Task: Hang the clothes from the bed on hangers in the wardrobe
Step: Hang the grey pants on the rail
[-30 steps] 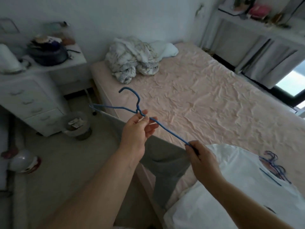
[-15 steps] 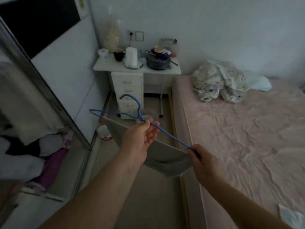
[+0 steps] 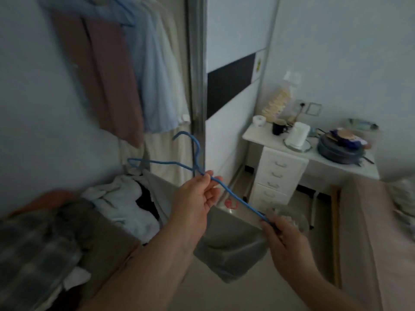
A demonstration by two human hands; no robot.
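Note:
A blue wire hanger [image 3: 166,162] is held level in front of me with a grey garment [image 3: 231,248] draped over its bar. My left hand [image 3: 197,198] pinches the hanger just below its hook. My right hand [image 3: 283,241] grips the hanger's right end together with the grey cloth. The open wardrobe [image 3: 67,108] fills the left side, with a mauve garment [image 3: 107,81] and a pale blue shirt [image 3: 155,70] hanging inside. The hook points up toward them.
Folded and piled clothes [image 3: 121,205] lie on the wardrobe floor at lower left. A sliding door frame [image 3: 197,86] stands just behind the hanger. A white drawer unit [image 3: 278,173] with a kettle and pot is at the right. The bed edge [image 3: 368,232] runs along the far right.
My view has swung left from the bed to the open wardrobe. Both hands keep the same hold on the hanger and grey garment, now carried in front of the hanging clothes.

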